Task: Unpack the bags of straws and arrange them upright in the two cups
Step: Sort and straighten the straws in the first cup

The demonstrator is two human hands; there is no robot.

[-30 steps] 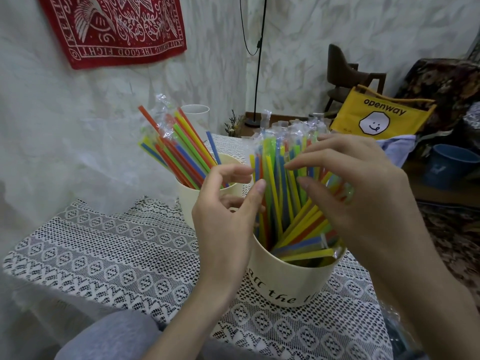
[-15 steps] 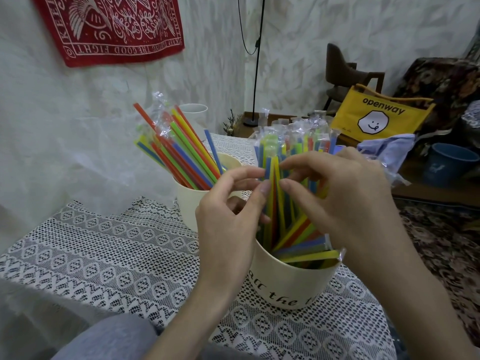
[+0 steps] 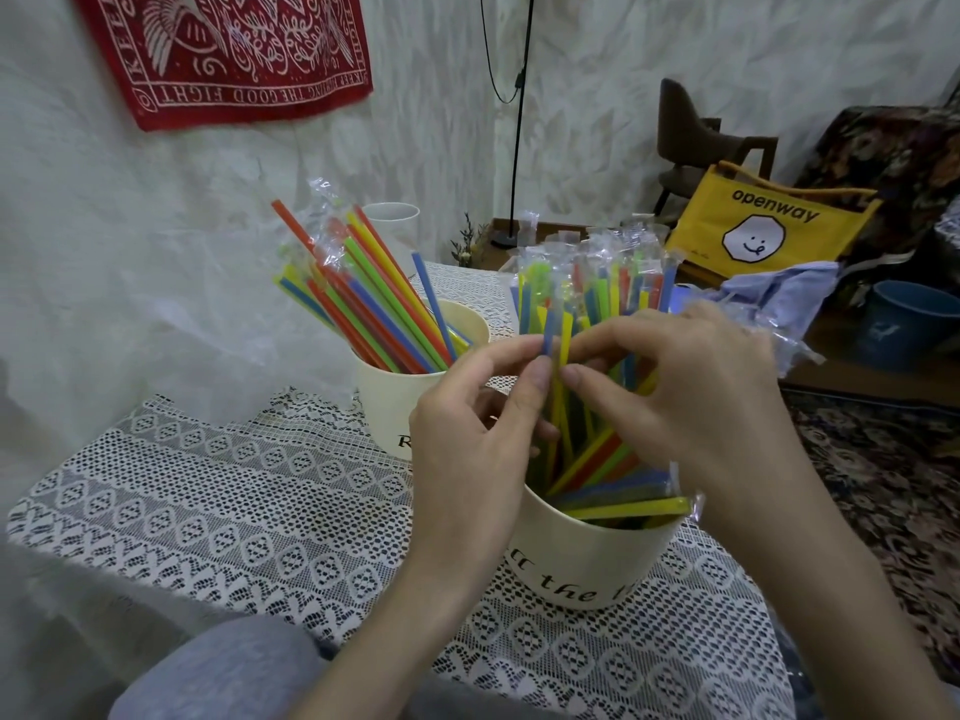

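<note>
Left hand (image 3: pixel 470 423): raised over the near cup, thumb and forefinger pinched on a blue straw (image 3: pixel 549 335) close to its top end; other fingers curled loosely behind.
Right hand (image 3: pixel 691 392): met the left from the other side, thumb and forefinger tips closed on a yellow straw (image 3: pixel 563 340) just beside the blue one; remaining fingers bent over the bundle.
Near cup (image 3: pixel 576 558): cream, black script lettering on its wall, stood on the lace cloth directly under both hands.
Straws in near cup (image 3: pixel 602 288): mixed blue, green, yellow, orange and red, mostly in clear individual sleeves; rear ones upright, several at the right side fallen flat across the rim.
Far cup (image 3: pixel 387 407): cream as well, behind and left of the near cup, apart from it or touching, cannot tell, since the left hand covered the gap.
Straws in far cup (image 3: pixel 363 298): leaned as a fan toward the upper left, some bare, some with crinkled sleeve ends at the top.
Lace tablecloth (image 3: pixel 218 496): white, patterned, spread under both cups.
Clear cup (image 3: pixel 390 220): at the back of the table, behind the far cup's straws.
Yellow bag (image 3: pixel 763 226): printed "openway" with a smiling face, well behind the table at right.
Red wall hanging (image 3: pixel 234 49): white ornament and lettering, on the wall at upper left.
Blue bucket (image 3: pixel 906 324): on the floor at far right.
</note>
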